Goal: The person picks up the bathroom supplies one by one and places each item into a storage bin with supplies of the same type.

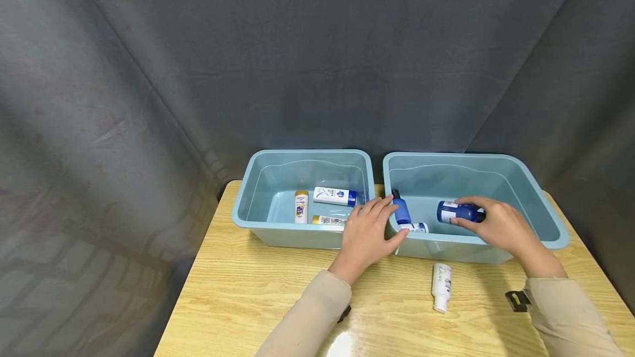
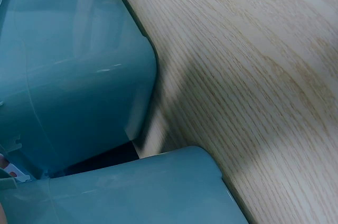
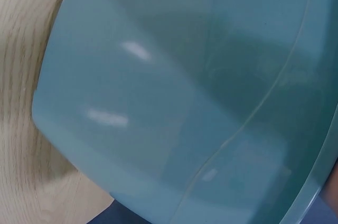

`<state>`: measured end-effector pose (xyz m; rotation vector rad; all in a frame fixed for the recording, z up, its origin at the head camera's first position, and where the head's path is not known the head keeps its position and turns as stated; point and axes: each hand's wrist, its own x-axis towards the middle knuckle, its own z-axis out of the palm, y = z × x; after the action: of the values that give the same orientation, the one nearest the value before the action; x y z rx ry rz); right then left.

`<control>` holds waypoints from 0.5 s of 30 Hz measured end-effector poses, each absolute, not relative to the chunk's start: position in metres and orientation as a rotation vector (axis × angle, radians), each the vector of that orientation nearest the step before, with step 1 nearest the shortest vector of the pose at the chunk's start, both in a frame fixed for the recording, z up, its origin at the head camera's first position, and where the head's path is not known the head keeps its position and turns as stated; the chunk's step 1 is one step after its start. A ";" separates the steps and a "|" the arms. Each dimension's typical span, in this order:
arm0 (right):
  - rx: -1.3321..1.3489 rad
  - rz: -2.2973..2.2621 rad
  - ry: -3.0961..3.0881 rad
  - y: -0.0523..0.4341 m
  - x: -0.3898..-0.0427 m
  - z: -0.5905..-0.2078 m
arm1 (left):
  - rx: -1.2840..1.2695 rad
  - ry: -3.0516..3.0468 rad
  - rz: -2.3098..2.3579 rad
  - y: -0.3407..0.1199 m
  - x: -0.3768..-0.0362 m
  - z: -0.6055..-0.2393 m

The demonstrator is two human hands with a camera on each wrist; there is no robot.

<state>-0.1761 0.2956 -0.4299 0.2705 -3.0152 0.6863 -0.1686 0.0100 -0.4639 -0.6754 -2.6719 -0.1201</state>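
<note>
My right hand (image 1: 503, 226) grips a dark blue bottle (image 1: 448, 212) with a white label, held sideways over the right blue-grey bin (image 1: 496, 160). Between the two bins is my left hand (image 1: 366, 236), fingers spread loosely over the neighbouring rims and holding nothing. Its fingertips are right at the black cap of a blue bottle (image 1: 402, 211) in the right bin's left end. A white bottle with blue markings (image 1: 419, 227) lies beside that one, partly behind the front rim. Both wrist views show mostly bin walls, with the held bottle out of sight.
In the left bin (image 1: 307, 153) lie a white bottle with a gold cap (image 1: 301, 211), a white tube with a blue cap (image 1: 331, 196) and a yellow-capped bottle (image 1: 331, 221). A white bottle (image 1: 441, 282) lies on the wooden table (image 1: 238, 296) before the right bin. Grey curtains hang behind.
</note>
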 end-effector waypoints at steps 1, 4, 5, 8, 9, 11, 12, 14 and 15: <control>0.266 0.692 -3.018 0.295 -0.176 -0.430 | -0.675 -2.672 -0.119 0.010 -0.169 -0.464; 0.258 0.699 -3.022 0.295 -0.175 -0.430 | -0.675 -2.675 -0.116 0.010 -0.169 -0.464; 0.258 0.700 -3.022 0.295 -0.175 -0.430 | -0.675 -2.678 -0.116 0.010 -0.169 -0.464; 0.260 0.703 -3.019 0.294 -0.175 -0.431 | -0.675 -2.683 -0.116 0.010 -0.169 -0.464; 0.262 0.703 -3.017 0.294 -0.175 -0.431 | -0.675 -2.684 -0.117 0.010 -0.169 -0.464; 0.266 0.705 -3.010 0.295 -0.175 -0.431 | -0.675 -2.685 -0.116 0.010 -0.169 -0.464; 0.269 0.707 -3.007 0.295 -0.175 -0.431 | -0.676 -2.685 -0.115 0.010 -0.169 -0.464; 0.271 0.706 -2.996 0.295 -0.174 -0.432 | -0.676 -2.682 -0.112 0.010 -0.169 -0.463; 0.274 0.711 -2.991 0.295 -0.174 -0.432 | -0.676 -2.682 -0.110 0.010 -0.168 -0.463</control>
<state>-0.1743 0.2946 -0.4316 0.2739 -2.9910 0.7108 -0.1685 0.0102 -0.4632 -0.6761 -2.6822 -0.1100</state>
